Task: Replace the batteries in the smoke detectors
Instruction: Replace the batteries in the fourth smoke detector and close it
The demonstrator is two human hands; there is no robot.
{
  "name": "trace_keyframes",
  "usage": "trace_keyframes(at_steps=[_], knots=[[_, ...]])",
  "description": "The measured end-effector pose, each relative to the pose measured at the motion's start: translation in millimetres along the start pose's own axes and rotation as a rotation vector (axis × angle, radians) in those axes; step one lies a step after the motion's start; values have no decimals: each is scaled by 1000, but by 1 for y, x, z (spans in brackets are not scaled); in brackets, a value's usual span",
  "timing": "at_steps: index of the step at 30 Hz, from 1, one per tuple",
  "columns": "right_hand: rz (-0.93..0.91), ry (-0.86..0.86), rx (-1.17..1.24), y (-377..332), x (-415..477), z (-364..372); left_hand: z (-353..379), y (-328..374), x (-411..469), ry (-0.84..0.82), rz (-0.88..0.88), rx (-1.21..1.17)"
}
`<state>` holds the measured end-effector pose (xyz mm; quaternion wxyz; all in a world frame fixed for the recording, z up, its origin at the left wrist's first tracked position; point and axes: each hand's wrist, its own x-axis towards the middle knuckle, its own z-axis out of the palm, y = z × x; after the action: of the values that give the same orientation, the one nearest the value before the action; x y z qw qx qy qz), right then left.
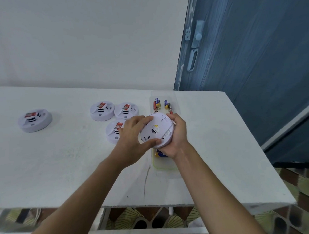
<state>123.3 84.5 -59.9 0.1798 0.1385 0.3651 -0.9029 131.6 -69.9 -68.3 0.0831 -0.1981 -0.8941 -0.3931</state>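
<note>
I hold a round white smoke detector [157, 130] above the table with its back side towards me; a yellow round sticker shows near its middle. My left hand [133, 138] grips its left rim, thumb along the lower edge. My right hand [176, 133] cups its right rim. Three more detectors with red labels lie face up: two [102, 111] [125, 110] at the back and one [114, 131] partly hidden behind my left hand. Another detector [34, 120] sits far left. Several AA batteries [162, 104] lie in a clear tray [174, 99].
A second shallow tray [164, 166] below my hands holds a blue and yellow battery [160, 154], partly hidden. The white table [62, 158] ends at its right edge near a blue door [255, 56]. A patterned floor shows under the table.
</note>
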Motion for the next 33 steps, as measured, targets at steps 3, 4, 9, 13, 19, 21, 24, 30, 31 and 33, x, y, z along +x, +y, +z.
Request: trace_keyframes(at_steps=[3,4,9,13,19,21,24,30,31,33], knots=[[42,27,35,-1,-5,-1,3,0,-2,-8,11,95],[44,43,57,-1,-6,-2,4,-1,-2,-19,10,105],[-17,113,175,-12,-9,-6,4,0,-8,-67,97,-73],[-53,125,218,-20,-15,-9,7,5,-6,-63,259,-4],[-26,119,51,-29,-28,-16,12,24,13,55,277,20],[-78,163,-113,-31,-31,-22,12,34,15,60,170,-106],[-233,190,-263,-33,-34,-27,14,48,21,95,22,-358],[-513,174,-494,-40,-39,-33,20,59,33,-33,-329,-880],[-534,191,-524,-41,-40,-34,22,60,35,-29,-377,-927],[-556,255,-545,-42,-40,-34,24,62,39,-2,-442,-997]])
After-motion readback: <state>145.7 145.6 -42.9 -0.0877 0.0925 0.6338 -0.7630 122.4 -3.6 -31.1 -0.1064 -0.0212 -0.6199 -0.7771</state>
